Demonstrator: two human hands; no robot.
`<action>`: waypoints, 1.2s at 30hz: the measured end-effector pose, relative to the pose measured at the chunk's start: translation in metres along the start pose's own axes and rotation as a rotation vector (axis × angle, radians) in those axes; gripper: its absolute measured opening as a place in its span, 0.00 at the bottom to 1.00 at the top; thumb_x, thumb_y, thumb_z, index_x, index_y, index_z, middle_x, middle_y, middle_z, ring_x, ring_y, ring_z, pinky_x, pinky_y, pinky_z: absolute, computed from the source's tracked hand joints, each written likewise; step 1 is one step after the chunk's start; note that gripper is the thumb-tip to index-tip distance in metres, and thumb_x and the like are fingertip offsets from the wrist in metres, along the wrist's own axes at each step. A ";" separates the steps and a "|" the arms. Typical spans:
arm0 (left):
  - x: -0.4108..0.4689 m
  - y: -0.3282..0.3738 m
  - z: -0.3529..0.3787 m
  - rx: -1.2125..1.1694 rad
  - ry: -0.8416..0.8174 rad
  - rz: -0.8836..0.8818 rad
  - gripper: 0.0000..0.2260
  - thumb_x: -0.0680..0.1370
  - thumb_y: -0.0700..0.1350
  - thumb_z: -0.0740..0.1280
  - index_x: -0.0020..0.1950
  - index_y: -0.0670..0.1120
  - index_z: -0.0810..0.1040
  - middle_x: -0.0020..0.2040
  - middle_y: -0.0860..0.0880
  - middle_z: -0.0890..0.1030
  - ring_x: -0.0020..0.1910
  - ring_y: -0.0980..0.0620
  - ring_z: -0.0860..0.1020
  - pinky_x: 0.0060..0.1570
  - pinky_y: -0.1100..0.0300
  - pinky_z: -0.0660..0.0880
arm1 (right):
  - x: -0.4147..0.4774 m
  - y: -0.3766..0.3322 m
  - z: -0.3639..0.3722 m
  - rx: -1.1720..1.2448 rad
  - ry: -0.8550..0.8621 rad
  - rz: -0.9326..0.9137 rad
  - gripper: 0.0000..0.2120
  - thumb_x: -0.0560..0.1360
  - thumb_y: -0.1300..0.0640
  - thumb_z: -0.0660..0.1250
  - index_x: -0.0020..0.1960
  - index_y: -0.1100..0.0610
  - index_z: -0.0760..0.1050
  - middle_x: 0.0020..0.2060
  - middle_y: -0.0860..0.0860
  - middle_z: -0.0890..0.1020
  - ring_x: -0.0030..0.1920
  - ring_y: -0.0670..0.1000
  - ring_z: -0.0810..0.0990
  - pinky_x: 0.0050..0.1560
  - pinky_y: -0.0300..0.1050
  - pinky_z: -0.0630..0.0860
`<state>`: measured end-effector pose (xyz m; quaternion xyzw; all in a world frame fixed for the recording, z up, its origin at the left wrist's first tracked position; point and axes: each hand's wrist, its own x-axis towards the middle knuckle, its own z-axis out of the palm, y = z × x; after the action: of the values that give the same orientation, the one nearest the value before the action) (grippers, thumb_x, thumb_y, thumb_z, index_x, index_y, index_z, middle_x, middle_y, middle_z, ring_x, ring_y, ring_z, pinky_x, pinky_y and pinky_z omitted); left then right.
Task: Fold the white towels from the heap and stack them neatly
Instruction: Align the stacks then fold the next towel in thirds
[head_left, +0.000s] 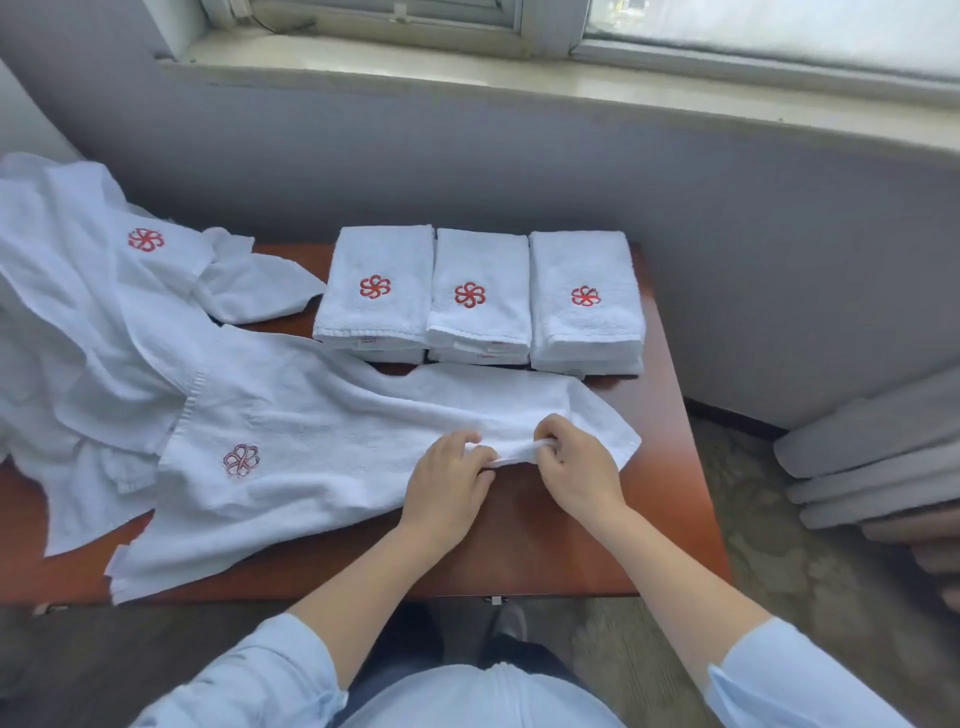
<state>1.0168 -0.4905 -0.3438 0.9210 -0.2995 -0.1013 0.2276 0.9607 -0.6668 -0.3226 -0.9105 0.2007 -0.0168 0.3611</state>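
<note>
A white towel (311, 441) with a red flower emblem lies spread across the brown table (670, 509). My left hand (449, 480) and my right hand (576, 460) both pinch its near edge close together, bunching the cloth between them. A heap of unfolded white towels (78, 312) covers the table's left side. Three stacks of folded towels stand in a row at the back: left stack (376, 296), middle stack (480, 301), right stack (587, 306), each with the red emblem on top.
A grey wall (519, 171) under a window sill runs right behind the table. Grey stacked cushions (872, 457) lie on the floor to the right. The table's front edge is near my body.
</note>
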 end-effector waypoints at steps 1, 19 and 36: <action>0.007 0.010 -0.004 -0.018 0.074 0.022 0.06 0.79 0.45 0.66 0.55 0.47 0.80 0.59 0.49 0.76 0.59 0.47 0.74 0.53 0.55 0.70 | 0.002 -0.002 -0.011 0.067 0.038 0.001 0.09 0.74 0.63 0.60 0.41 0.49 0.70 0.32 0.45 0.75 0.35 0.44 0.73 0.36 0.45 0.67; 0.009 0.097 0.048 -0.107 -0.520 0.241 0.06 0.78 0.57 0.61 0.52 0.60 0.75 0.38 0.61 0.75 0.39 0.62 0.74 0.35 0.66 0.64 | -0.053 0.099 -0.105 -0.388 0.175 0.109 0.14 0.73 0.55 0.52 0.30 0.54 0.65 0.25 0.48 0.69 0.28 0.52 0.69 0.28 0.43 0.55; 0.036 0.056 0.044 0.223 -0.384 0.054 0.22 0.79 0.48 0.62 0.73 0.51 0.67 0.66 0.51 0.73 0.66 0.48 0.69 0.64 0.56 0.66 | -0.009 0.089 -0.060 -0.417 -0.116 0.104 0.21 0.73 0.57 0.63 0.66 0.54 0.72 0.58 0.49 0.76 0.62 0.53 0.73 0.55 0.48 0.71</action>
<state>1.0032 -0.5679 -0.3576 0.8959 -0.3713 -0.2348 0.0657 0.9106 -0.7609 -0.3369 -0.9534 0.2254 0.0959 0.1762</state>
